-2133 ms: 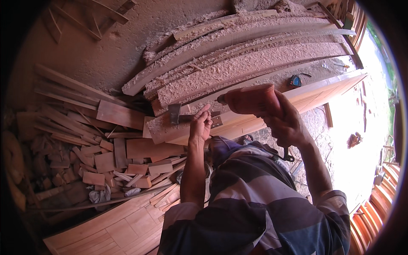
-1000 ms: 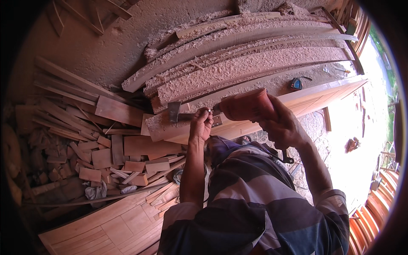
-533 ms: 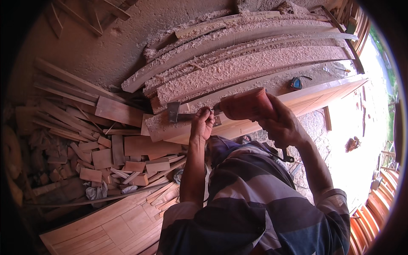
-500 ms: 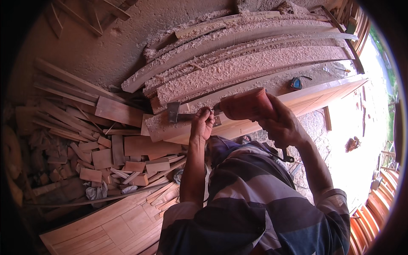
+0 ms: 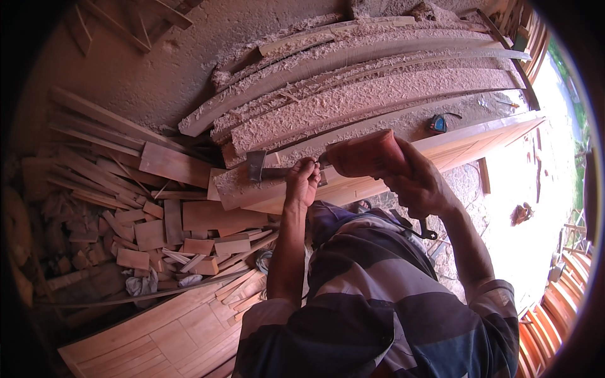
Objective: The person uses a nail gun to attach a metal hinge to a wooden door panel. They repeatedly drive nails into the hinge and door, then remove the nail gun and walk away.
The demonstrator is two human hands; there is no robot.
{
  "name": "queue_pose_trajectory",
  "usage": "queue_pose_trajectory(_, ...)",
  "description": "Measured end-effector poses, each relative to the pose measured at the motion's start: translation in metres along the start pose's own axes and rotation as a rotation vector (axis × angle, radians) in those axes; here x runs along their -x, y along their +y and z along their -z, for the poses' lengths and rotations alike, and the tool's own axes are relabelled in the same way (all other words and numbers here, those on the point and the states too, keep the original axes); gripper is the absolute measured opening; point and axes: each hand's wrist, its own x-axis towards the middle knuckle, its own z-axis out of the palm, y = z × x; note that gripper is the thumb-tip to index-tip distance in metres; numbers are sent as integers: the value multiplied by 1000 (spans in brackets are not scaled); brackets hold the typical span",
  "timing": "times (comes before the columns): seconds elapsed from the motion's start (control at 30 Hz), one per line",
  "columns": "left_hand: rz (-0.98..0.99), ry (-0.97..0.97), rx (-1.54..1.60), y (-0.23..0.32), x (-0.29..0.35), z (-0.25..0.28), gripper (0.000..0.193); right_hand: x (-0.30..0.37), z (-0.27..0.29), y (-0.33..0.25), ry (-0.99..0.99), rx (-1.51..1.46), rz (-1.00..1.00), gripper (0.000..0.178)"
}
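My right hand [image 5: 419, 189] is wrapped round a red power drill [image 5: 368, 154], held level with its nose to the left. At that nose, my left hand [image 5: 302, 179] is closed in a pinch just in front of the dark chuck [image 5: 326, 157]. What lies between the fingertips is too small to make out. Behind the left hand, a hammer-like tool with a flat metal head [image 5: 256, 166] rests on a dusty plank [image 5: 230, 189]; its handle runs right, partly hidden by the hand. Below the right hand dangles a black piece with a rounded end [image 5: 429, 234].
Long boards [image 5: 372, 85] covered in wood shavings lie across the back. A blue tape measure [image 5: 437, 123] sits on them at the right. Wood offcuts [image 5: 151, 234] are heaped on the left. A panelled wooden piece [image 5: 157, 340] lies at the lower left.
My left hand has shifted very slightly right at the drill's nose. The drill and my right hand are nearly where they were.
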Motion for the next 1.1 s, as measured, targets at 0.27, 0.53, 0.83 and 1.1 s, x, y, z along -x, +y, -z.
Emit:
queue_pose_trajectory(0.27,43,-48,-68,3,1,-1,6,-1,3,-12,-18,147,32,74)
queue_pose_trajectory(0.53,94,-89,-27,4,4,-3,7,-14,16,-20,-104,356,142,73)
queue_pose_trajectory(0.83,66,-63,180,0,1,9,9,-22,6,-25,-108,273,175,71)
queue_pose_trajectory(1.1,109,-124,165,-2,4,20,10,-24,4,-37,-142,305,127,71)
